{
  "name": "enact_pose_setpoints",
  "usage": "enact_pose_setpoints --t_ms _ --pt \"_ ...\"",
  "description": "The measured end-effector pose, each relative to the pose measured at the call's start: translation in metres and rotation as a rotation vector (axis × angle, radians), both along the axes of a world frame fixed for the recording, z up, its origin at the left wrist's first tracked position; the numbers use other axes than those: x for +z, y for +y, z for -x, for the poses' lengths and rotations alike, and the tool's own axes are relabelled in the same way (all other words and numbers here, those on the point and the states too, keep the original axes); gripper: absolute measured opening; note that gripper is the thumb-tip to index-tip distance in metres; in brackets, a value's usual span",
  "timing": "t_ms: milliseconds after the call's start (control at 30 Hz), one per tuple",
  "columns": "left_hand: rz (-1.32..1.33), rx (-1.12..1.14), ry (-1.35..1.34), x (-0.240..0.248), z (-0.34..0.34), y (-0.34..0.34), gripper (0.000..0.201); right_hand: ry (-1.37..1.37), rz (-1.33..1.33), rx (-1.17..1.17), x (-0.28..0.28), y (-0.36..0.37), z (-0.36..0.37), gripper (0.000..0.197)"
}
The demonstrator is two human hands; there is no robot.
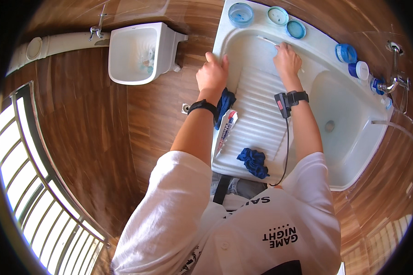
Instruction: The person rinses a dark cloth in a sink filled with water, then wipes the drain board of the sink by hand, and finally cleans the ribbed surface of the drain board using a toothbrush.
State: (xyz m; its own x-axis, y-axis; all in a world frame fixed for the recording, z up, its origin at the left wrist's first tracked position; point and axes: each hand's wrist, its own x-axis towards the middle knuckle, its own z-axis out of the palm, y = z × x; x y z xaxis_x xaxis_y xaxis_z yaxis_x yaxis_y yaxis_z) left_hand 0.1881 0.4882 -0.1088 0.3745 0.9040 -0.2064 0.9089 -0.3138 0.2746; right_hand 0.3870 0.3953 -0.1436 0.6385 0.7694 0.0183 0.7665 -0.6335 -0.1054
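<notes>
My right hand is closed around a slim white toothbrush near the far end of the white washboard sink. One end of the toothbrush points to the far left, low over the ledge; bristles are too small to make out. At the sink's left side, my left hand grips the rim, thumb on top and fingers curled at the outer edge. Beside my left wrist lies a dark blue cloth, with a white and red toothpaste box just nearer. A crumpled blue cloth rests at the ribbed surface's near end.
Along the back ledge stand a round blue container, a pale lid, a teal tub and several blue containers toward the tap. A deep basin lies right. A smaller white sink hangs far left.
</notes>
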Motion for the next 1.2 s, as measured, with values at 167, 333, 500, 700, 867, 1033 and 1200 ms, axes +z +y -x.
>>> enact_pose_setpoints --t_ms 167,333,500,700,867,1033,1200 --pt "-0.016 -0.006 -0.012 0.0 0.003 0.003 0.043 -0.078 0.012 -0.08 -0.018 -0.067 -0.049 0.013" --pt "-0.03 0.001 0.011 0.0 0.004 0.002 0.044 -0.2 0.148 -0.28 -0.004 -0.14 -0.09 0.013" --pt "-0.094 -0.003 0.016 -0.003 0.001 0.0 0.044 -0.128 0.087 -0.215 -0.002 -0.138 -0.085 0.011" --pt "-0.092 -0.006 0.026 -0.002 0.001 0.002 0.042 -0.09 0.067 -0.155 -0.002 -0.118 -0.084 0.009" --pt "-0.117 -0.025 0.025 -0.002 0.001 0.0 0.043 -0.08 0.087 -0.369 -0.006 -0.177 -0.115 0.01" --pt "-0.128 -0.014 0.041 -0.003 -0.004 -0.003 0.042 -0.062 -0.067 -0.106 -0.005 -0.155 -0.097 0.012" --pt "-0.138 -0.017 0.063 -0.001 -0.001 -0.004 0.042 -0.031 0.011 -0.221 -0.008 -0.146 -0.095 0.013"
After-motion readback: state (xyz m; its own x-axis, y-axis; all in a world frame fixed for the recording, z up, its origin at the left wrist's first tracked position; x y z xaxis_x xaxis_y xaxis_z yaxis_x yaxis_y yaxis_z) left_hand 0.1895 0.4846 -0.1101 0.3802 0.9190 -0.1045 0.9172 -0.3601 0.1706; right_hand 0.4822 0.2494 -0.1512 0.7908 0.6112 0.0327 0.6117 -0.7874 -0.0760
